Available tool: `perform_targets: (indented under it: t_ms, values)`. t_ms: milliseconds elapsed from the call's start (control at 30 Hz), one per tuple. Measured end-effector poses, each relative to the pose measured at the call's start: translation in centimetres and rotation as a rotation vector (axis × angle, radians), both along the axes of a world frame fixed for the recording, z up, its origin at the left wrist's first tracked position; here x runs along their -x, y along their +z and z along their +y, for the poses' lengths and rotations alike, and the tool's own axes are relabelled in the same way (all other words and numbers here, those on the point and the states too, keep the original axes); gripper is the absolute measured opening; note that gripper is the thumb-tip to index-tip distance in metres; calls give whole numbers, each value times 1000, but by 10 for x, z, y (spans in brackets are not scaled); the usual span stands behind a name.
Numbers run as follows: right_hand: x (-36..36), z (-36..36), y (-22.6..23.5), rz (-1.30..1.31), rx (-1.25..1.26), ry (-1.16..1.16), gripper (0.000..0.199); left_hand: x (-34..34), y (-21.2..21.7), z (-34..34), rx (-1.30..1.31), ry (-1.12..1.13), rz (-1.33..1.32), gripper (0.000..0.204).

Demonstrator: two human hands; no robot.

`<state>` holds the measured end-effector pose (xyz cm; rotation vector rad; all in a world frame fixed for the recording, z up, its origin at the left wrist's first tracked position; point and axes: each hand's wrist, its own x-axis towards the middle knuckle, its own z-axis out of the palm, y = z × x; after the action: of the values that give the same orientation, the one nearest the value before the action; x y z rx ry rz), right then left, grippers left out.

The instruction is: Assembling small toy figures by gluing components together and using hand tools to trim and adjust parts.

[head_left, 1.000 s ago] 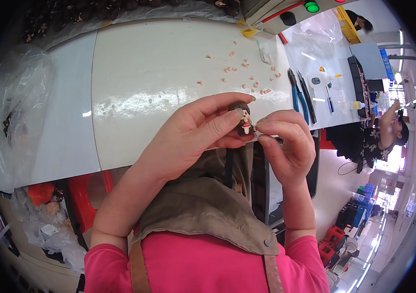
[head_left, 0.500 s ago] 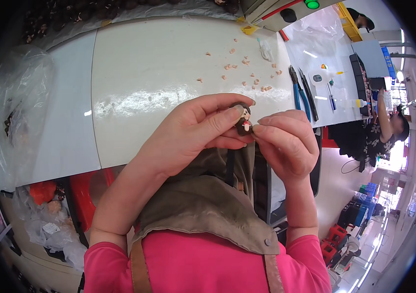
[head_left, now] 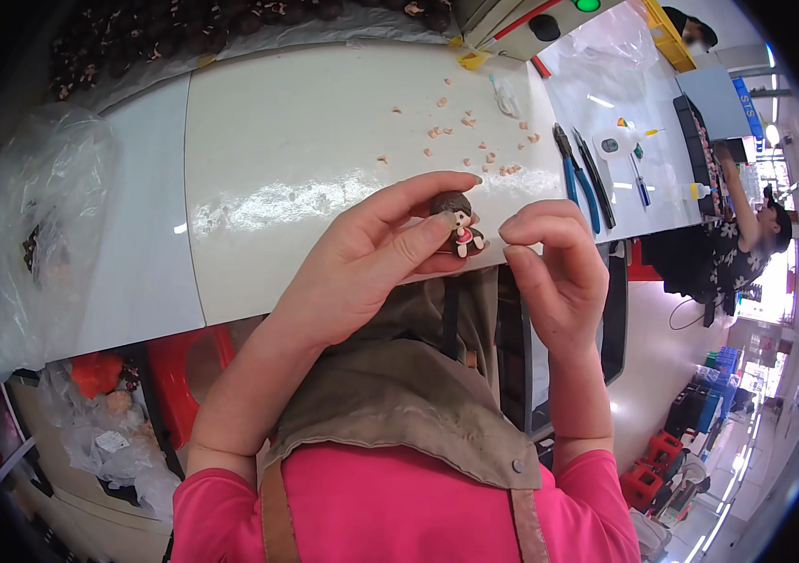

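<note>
Left hand [head_left: 371,263]: centre of frame, thumb and fingers closed on the doll.
Doll [head_left: 457,223]: small, brown-haired, red-bodied, pinched at the fingertips over the table's near edge.
Right hand [head_left: 554,267]: just right of the doll, apart from it, fingertips curled together; whether it holds anything, I cannot tell.
Table [head_left: 306,150]: white, upper middle.
Bits [head_left: 460,127]: small pinkish pieces scattered above the hands.
Pliers [head_left: 576,174]: blue-handled, upper right.
Bag [head_left: 33,235]: clear plastic, left edge.
</note>
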<state>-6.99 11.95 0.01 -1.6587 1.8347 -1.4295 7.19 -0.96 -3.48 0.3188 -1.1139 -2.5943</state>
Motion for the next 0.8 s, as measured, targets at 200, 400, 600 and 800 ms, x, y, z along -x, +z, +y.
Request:
perform_targets:
  t_ms: [200, 400, 600, 800]
  values:
    - [-5, 0, 4, 55, -60, -34, 14, -1, 1, 4, 39, 6, 9, 35]
    - [-3, -2, 6, 149, -93, -20, 16, -2, 3, 6, 67, 10, -5, 34]
    - [-4, -3, 13, 113, -183, -1, 11, 0, 2, 9, 91, 29, -12, 32]
    - [0, -6, 12, 150, -174, 9, 11, 3, 2, 7, 80, 37, -56, 32]
